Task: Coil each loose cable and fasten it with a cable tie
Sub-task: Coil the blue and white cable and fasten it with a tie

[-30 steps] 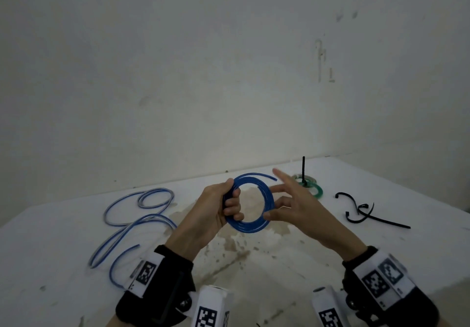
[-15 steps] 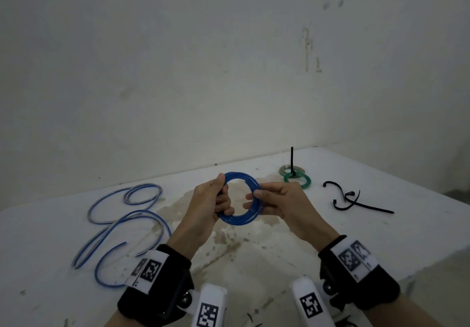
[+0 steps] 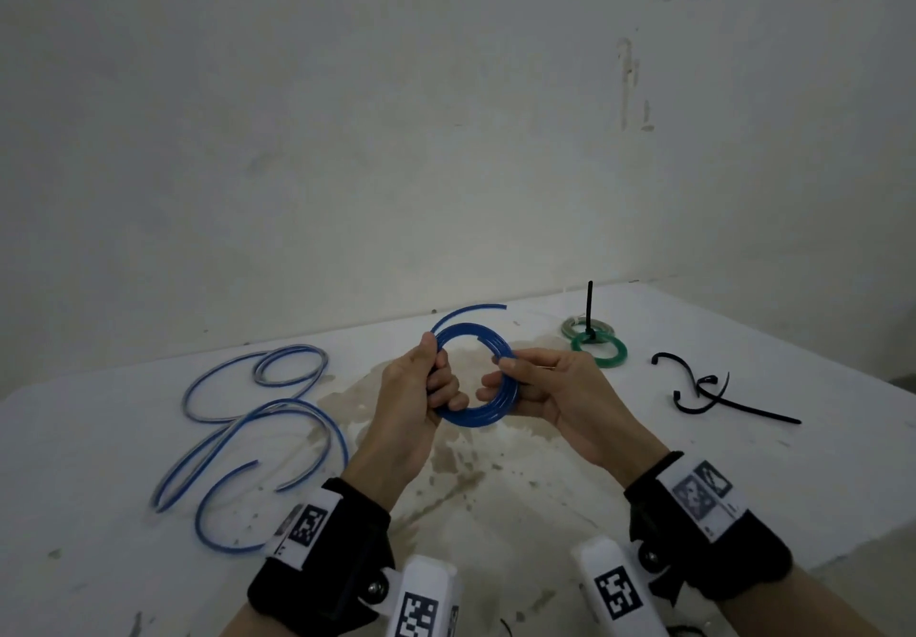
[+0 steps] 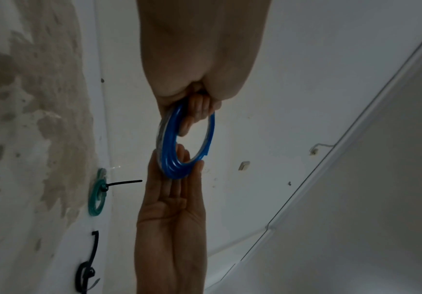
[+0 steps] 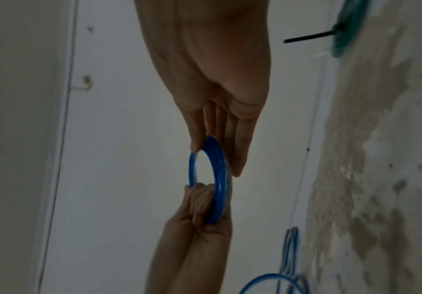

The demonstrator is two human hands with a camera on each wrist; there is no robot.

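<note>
Gripping one blue coil (image 3: 476, 413) with both our hands, left (image 3: 416, 403) and right (image 3: 560, 393), above the stained white counter (image 3: 495, 487) by a bare wall; two loose cables (image 3: 257, 428) lie left, two tied coils (image 3: 597, 349) and loose black ties (image 3: 704, 391) right.

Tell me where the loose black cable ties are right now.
In the head view, the loose black cable ties lie on the table at the right, beyond the right hand, just right of the green coil.
</note>
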